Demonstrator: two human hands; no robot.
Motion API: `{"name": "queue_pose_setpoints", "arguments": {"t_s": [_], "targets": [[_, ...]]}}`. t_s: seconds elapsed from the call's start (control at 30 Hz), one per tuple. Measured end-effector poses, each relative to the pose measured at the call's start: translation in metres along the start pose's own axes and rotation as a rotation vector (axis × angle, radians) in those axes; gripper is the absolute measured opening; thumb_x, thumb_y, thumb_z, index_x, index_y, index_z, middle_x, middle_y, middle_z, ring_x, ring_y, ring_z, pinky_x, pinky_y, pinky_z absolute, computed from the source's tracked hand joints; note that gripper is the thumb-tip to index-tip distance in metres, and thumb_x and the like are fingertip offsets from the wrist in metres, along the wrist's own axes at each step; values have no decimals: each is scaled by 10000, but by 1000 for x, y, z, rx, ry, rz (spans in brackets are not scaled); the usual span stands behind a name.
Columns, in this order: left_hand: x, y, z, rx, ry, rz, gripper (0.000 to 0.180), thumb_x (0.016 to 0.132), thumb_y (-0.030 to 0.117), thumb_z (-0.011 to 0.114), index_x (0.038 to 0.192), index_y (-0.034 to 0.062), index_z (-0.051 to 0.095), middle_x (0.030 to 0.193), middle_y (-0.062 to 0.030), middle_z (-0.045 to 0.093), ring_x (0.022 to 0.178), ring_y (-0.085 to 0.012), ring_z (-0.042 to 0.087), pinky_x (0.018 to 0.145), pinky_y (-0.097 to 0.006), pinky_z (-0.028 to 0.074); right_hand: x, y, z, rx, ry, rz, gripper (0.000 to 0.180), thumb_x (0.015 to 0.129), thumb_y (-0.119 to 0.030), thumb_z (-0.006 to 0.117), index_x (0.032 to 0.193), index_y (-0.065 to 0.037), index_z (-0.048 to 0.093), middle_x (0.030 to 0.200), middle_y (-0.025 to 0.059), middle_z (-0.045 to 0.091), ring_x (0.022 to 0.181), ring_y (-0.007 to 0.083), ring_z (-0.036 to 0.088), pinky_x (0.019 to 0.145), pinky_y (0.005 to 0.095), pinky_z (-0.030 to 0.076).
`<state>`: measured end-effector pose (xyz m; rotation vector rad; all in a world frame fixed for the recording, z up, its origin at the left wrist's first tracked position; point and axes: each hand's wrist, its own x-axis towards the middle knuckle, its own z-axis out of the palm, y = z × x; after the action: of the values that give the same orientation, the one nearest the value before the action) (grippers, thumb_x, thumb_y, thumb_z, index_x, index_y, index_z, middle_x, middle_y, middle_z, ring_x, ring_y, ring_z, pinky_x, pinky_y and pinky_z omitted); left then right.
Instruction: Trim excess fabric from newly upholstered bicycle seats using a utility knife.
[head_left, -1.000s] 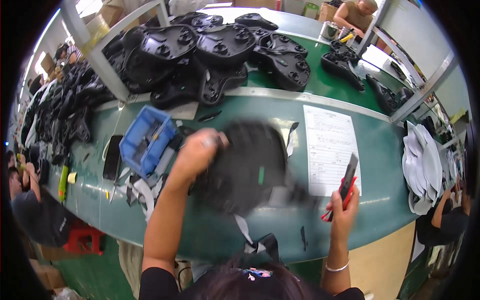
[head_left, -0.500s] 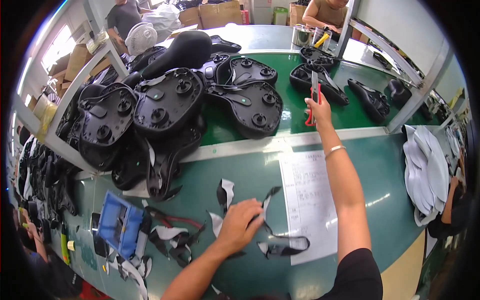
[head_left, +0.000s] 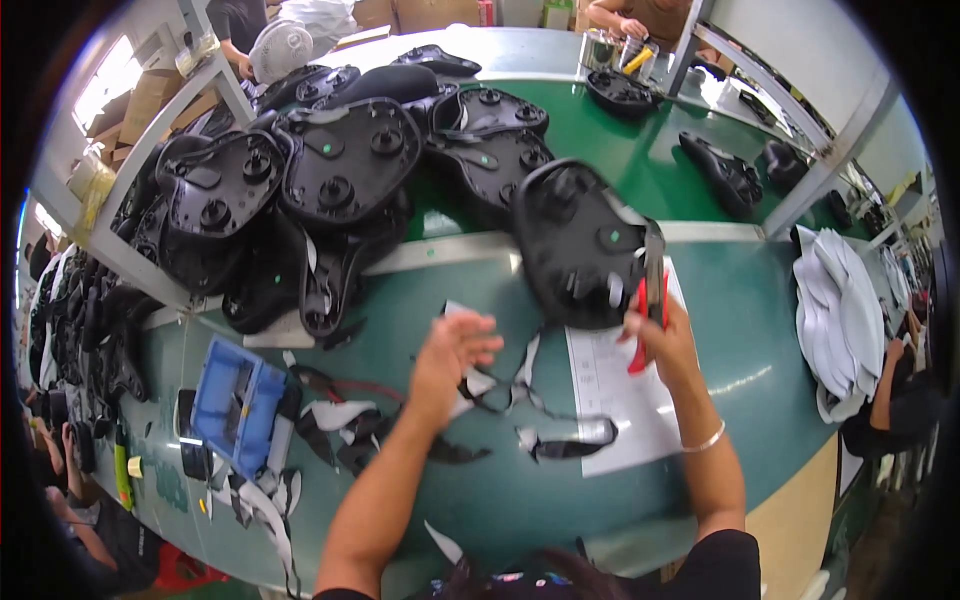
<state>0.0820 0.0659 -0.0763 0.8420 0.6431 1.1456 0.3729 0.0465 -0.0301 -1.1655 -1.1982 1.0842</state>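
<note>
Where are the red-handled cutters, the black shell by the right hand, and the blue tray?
red-handled cutters (head_left: 641, 330), head view, on the red handle.
black shell (head_left: 575, 240), head view, on its middle.
blue tray (head_left: 235, 405), head view, on its rim.

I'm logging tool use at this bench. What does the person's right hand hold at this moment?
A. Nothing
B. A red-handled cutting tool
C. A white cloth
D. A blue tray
B: the right hand grips a red-handled cutting tool and meets the edge of a black moulded shell.
</note>
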Motion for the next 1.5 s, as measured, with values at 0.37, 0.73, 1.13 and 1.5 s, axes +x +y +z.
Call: {"name": "queue_pose_setpoints", "arguments": {"t_s": [0.37,0.73,1.13,1.5], "targets": [[-123,68,-16,239,136,-310,581,823,358,658,1232,-9,470,1030,-81,568,876,-155,589,763,-280,499,-142,-33,80,-529,-414,-246,405,755,-63,727,1130,-19,578,1105,166,637,984,283,640,828,301,484],[-152,110,-15,470,176,-278,391,802,235,621,1083,-20,529,904,-61,582,770,-119,578,713,-256,490,-176,-41,90,-1225,-681,-423,663,833,-126,643,1418,-235,352,748,118,510,555,301,525,484,399,424],[-235,88,3,419,597,7,495,797,234,614,1189,-40,485,1046,-80,539,938,-148,502,855,-285,412,-256,-30,112,-514,-216,-46,591,853,-124,651,1376,-85,379,1181,207,593,1005,346,631,836,362,516],[-263,58,-11,1348,788,280,616,715,184,755,1215,9,440,1123,-133,488,1052,-276,482,925,-394,373,-151,-51,116,-86,239,-73,262,827,-13,545,1086,-20,505,838,33,564,557,63,523,441,186,422]]}}
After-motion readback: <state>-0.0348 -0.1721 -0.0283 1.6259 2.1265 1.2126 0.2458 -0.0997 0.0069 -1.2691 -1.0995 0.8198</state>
